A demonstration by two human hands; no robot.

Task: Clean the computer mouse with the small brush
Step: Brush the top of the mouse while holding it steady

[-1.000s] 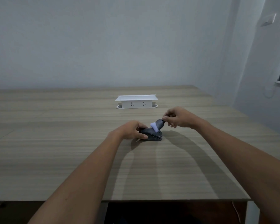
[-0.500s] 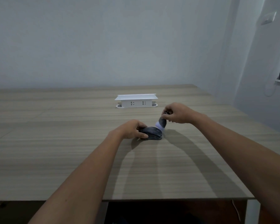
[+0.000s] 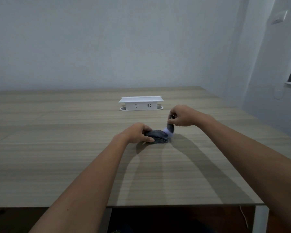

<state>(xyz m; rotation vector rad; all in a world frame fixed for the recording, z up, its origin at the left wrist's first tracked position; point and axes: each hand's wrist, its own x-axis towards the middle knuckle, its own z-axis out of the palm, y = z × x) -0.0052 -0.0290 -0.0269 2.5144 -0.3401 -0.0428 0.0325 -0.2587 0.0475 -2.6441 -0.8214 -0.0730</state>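
A dark computer mouse (image 3: 159, 136) lies on the wooden table (image 3: 74, 157), a little right of centre. My left hand (image 3: 136, 132) grips its left end, thumb on the near side and fingers over the top. My right hand (image 3: 183, 116) pinches the dark handle of a small brush (image 3: 170, 128) from above. The brush's pale bristles point down-left and touch the right end of the mouse. They look blurred.
A white pop-up socket box (image 3: 141, 103) stands on the table behind the mouse. The table's right edge and a white leg (image 3: 260, 219) are near my right forearm. Walls close the room behind and to the right.
My right hand has carried the brush from the top of the mouse to its right end, moving right and slightly away. My left hand and the mouse have stayed put.
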